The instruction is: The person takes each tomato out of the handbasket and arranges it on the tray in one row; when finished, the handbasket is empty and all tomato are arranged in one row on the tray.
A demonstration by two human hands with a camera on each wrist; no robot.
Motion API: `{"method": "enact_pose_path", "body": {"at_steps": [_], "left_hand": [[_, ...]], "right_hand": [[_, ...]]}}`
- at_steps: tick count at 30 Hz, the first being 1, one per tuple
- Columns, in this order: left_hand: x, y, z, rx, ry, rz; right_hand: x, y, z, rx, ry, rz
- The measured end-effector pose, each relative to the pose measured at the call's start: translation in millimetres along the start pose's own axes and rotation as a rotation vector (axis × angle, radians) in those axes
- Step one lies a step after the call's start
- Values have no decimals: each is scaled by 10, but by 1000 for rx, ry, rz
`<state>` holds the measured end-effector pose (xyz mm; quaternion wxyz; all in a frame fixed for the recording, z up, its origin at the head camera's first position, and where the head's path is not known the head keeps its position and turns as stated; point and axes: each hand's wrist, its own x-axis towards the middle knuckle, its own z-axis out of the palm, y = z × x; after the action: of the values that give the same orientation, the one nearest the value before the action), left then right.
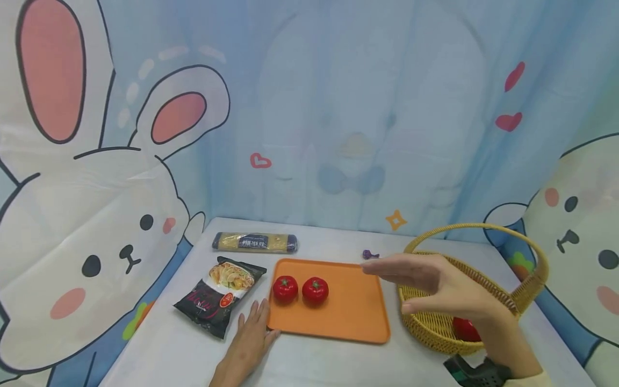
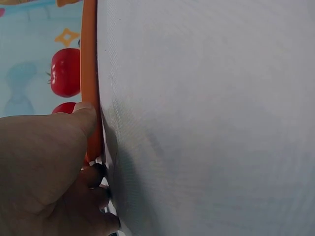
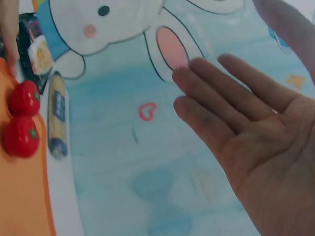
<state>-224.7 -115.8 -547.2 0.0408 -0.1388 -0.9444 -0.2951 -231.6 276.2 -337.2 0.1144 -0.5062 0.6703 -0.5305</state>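
On an orange tray (image 1: 353,301) sit two red tomatoes (image 1: 315,292), side by side toward its left. My left hand (image 1: 246,338) rests at the tray's front left corner, fingers extended along the left side and thumb against the front edge. In the left wrist view the thumb (image 2: 84,118) touches the tray's rim. My right hand (image 1: 435,285) is raised between the tray and a yellow woven basket (image 1: 425,328), fingers straight, thumb apart, palm bare in the right wrist view. A red item (image 1: 465,329) lies in the basket, partly hidden behind the right wrist.
Left of the tray lies a black food packet (image 1: 220,295) with a noodle picture. Behind it is a long pack of pasta (image 1: 254,242). A small purple object (image 1: 370,254) lies behind the tray. The basket's tall handle (image 1: 541,263) arches up. A printed curtain (image 1: 300,107) stands behind the white table.
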Motion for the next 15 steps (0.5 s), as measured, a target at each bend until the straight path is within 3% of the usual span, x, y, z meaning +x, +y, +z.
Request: {"method": "enact_pose_path", "body": {"at_steps": [2, 5, 10, 15], "left_hand": [[0, -7, 3, -7, -1, -4], [10, -10, -1, -15, -18, -16], [25, 8, -22, -14, -51, -39], [19, 20, -27, -17, -55, -37]], "right_hand": [[-137, -38, -104, 1, -20, -19], [-336, -52, -255, -5, -20, 29], [-629, 40, -513, -23, 45, 222], [-993, 340, -755, -34, 175, 393]]}}
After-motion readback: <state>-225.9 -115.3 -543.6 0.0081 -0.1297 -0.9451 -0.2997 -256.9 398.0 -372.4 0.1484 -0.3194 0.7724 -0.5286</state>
